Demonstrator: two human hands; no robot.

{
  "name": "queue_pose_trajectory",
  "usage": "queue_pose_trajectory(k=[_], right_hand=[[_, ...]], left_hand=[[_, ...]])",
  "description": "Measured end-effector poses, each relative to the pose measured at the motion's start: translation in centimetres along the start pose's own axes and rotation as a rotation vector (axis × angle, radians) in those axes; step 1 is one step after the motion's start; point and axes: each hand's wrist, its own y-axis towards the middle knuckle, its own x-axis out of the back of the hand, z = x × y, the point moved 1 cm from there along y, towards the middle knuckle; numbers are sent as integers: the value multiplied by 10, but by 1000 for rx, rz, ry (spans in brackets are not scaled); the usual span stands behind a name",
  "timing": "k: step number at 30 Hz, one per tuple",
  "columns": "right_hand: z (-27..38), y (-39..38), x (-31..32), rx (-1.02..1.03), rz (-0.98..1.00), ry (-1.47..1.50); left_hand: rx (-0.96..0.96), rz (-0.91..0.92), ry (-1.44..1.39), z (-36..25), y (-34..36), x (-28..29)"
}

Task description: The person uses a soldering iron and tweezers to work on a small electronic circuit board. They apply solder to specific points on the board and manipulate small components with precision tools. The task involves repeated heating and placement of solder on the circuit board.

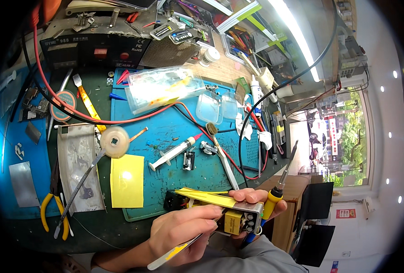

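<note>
My left hand (pixel 179 236) is closed on metal tweezers (pixel 168 258) with yellow patches, its fingertips against a small open electronic module (pixel 233 222) with a yellow block, dark cylinders and a metal plate. A yellow sheet strip (pixel 202 196) lies along the plate's top. My right hand (pixel 252 196) grips the module from behind, fingers curled over its far edge. Beside it, a soldering iron (pixel 270 204) with a yellow-and-blue handle points upward; whether my fingers touch it is unclear. A yellow sheet (pixel 127 182) lies on the blue mat (pixel 161 177) to the left.
Yellow pliers (pixel 51 214), a metal tray (pixel 79 168), a solvent dish (pixel 115 141), syringe (pixel 172 152), brush (pixel 222 154) and plastic bag (pixel 161 88) lie around the mat. A black bench machine (pixel 65 50) stands behind; looping cables cross the workspace. A window (pixel 357 136) is right.
</note>
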Motion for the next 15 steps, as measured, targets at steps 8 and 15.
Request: queue_pose_trajectory(k=[8,15], right_hand=[[-6,-8,21,-7,33,-54],[-9,-8,35,38,-87,-354]], left_hand=[[21,-5,-57,2,-2,1],[88,-71,-66,4,-8,2]])
